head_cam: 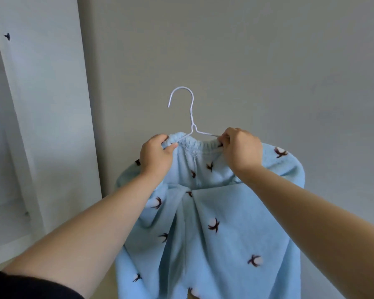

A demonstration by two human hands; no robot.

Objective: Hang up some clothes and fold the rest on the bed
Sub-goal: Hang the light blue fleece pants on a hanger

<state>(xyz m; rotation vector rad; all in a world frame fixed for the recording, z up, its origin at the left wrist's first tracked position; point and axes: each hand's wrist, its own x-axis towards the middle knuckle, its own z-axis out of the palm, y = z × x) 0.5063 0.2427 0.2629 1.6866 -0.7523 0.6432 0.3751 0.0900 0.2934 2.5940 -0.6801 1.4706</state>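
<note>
We face a plain grey-beige wall (268, 50) that fills the centre and right of the view. It is matte and evenly lit by soft, diffuse light. On the left we see a tall white panel (50, 104), slanted in the wide-angle view, and its right edge meets the wall along a shaded seam. A small dark fitting (7, 36) sits high on the panel's left part, and a fainter one (26, 213) sits lower down; we cannot tell what they are. At the near left, a white ledge (11, 251) runs below the panel.
</note>
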